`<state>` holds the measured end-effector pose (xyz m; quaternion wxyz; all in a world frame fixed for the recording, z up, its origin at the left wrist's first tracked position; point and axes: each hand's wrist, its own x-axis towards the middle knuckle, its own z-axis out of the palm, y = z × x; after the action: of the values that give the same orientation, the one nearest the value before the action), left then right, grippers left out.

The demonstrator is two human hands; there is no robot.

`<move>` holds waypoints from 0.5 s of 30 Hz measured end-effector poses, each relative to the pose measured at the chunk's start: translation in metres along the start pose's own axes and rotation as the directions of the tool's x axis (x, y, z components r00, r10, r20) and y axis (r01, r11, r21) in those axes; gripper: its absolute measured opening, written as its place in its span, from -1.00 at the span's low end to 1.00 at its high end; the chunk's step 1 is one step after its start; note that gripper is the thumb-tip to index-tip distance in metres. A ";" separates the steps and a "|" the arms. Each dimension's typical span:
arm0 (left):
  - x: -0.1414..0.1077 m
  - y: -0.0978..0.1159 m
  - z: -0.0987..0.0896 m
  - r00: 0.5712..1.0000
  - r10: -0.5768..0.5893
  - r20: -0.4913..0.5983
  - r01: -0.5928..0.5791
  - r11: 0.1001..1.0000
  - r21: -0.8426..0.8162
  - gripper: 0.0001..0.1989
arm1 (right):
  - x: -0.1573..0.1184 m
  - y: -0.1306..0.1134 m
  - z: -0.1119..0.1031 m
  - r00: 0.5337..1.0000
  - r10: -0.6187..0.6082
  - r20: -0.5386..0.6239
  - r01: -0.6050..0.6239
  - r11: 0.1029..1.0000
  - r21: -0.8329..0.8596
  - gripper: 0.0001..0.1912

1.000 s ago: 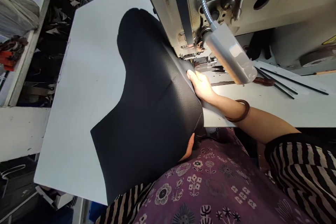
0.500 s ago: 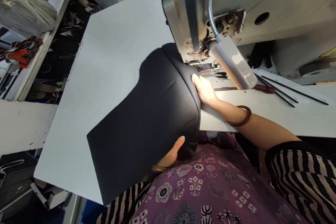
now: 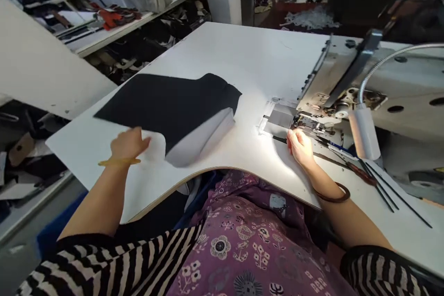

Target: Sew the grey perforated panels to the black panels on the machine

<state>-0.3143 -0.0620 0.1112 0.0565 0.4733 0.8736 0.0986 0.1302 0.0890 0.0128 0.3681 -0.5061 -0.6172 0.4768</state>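
A black sheet of material (image 3: 173,101) lies on the white table, left of the sewing machine (image 3: 333,78), its near right part folded over to show a pale underside. My left hand (image 3: 128,143) is at the sheet's near left edge, fingers curled over and turned away from view, so whether it grips the edge is hidden. My right hand (image 3: 299,145) is beside the machine's needle area and metal plate (image 3: 280,116), its fingers pinched together on something too small to make out.
A lamp (image 3: 364,133) on a bendable metal neck lights the needle area. Thin black rods (image 3: 385,189) and a brown-handled tool (image 3: 362,173) lie right of my right hand. Cluttered shelves (image 3: 145,21) stand behind the table's left edge.
The black sheet has moved from under the machine's needle area to the left and flipped partly over. My left hand has come out from under it and moved left. The view has shifted.
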 end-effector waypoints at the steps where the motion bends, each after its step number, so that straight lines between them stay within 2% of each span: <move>1: 0.002 0.004 -0.001 0.998 -0.051 -0.046 0.053 0.998 0.039 -0.26 | 0.001 0.001 0.002 1.000 0.006 0.013 -0.006 1.000 -0.014 -0.42; 2: 0.007 0.013 -0.001 0.997 -0.035 -0.062 0.041 0.994 0.102 -0.28 | 0.001 0.002 0.005 1.000 0.010 0.026 -0.009 1.000 -0.028 -0.42; 3: 0.015 0.026 0.001 0.999 0.033 -0.043 -0.027 0.991 0.134 -0.33 | 0.002 0.002 0.009 0.999 0.012 0.040 -0.010 0.999 -0.040 -0.42; 5: 0.040 0.058 0.012 0.994 0.098 0.049 -0.103 0.989 0.103 -0.40 | -0.002 -0.007 0.017 0.998 0.014 0.060 -0.011 0.999 -0.052 -0.41; 7: 0.073 0.090 0.033 0.977 0.127 0.170 -0.138 0.989 0.050 -0.36 | -0.018 -0.029 0.021 0.997 0.019 0.077 -0.015 0.999 -0.050 -0.42; 9: 0.103 0.117 0.060 0.961 0.144 0.235 -0.155 0.987 0.028 -0.31 | -0.050 -0.068 0.018 0.993 0.019 0.118 -0.014 0.999 -0.039 -0.49; 11: 0.121 0.134 0.086 0.946 0.182 0.269 -0.199 0.979 0.037 -0.25 | -0.093 -0.116 0.014 0.963 -0.011 0.270 0.012 1.000 -0.002 -0.67; 13: 0.122 0.142 0.106 0.914 0.273 0.300 -0.305 0.950 0.064 -0.21 | -0.135 -0.164 0.017 0.914 -0.067 0.400 0.062 0.998 0.026 -0.89; 14: 0.117 0.141 0.112 0.886 0.339 0.315 -0.379 0.923 0.072 -0.21 | -0.150 -0.184 0.021 0.894 -0.108 0.435 0.096 0.994 0.050 -0.94; 15: 0.109 0.138 0.115 0.848 0.413 0.332 -0.460 0.885 0.073 -0.21 | -0.160 -0.200 0.028 0.883 -0.207 0.422 0.173 0.978 0.119 -0.91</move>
<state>-0.2390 0.1164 0.0295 0.1318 0.6721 0.7279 -0.0317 0.0839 -0.0802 0.2016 0.2866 -0.3103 -0.7111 0.5621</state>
